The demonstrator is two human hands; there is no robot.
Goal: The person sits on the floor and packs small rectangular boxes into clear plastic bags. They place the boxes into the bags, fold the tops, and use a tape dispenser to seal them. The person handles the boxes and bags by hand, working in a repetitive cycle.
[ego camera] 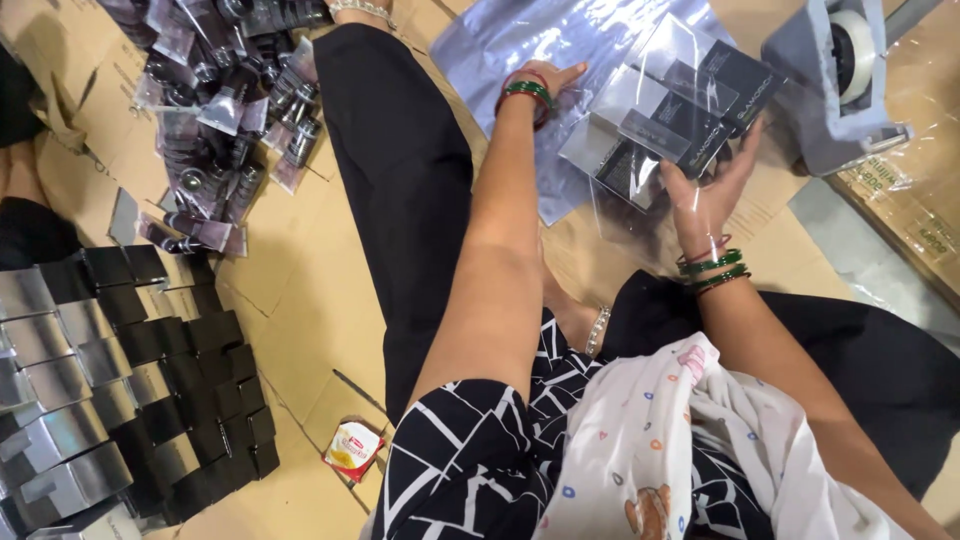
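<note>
Head view, looking down at a seated person's lap and a cardboard-covered floor.

Left hand (545, 78): reaching forward, pressing flat on a clear plastic bag (520, 45) spread on the cardboard (310, 290). Fingers mostly hidden behind the wrist and bangles; spread not determinable, nothing seen gripped.

Right hand (710, 190): palm up, fingers splayed fairly wide, propping from below a cluster of black-and-silver boxes (680, 110). Boxes sitting inside or against clear film, tilting, just beside the grey tape dispenser (835, 85). Supporting rather than pinching.

Surroundings: stacked rows of the same boxes (120, 380) lying at lower left; heap of small bagged bottles (225, 95) at upper left; small red-and-white packet (353, 448) near the knee.

Risks, as judged:
- Boxes resting on open fingers only, not clamped: sliding off or fanning apart likely if the palm tips.
- Film slippery and glaring: edges hard to see, snagging or creasing under the flat left hand possible.
- Dispenser standing very close to the right hand: knocking it, or catching film on its cutter, plausible.
- Bangles riding near the film: catching likely on withdrawal.
- Cluster several boxes wide: outermost box dropping first.
</note>
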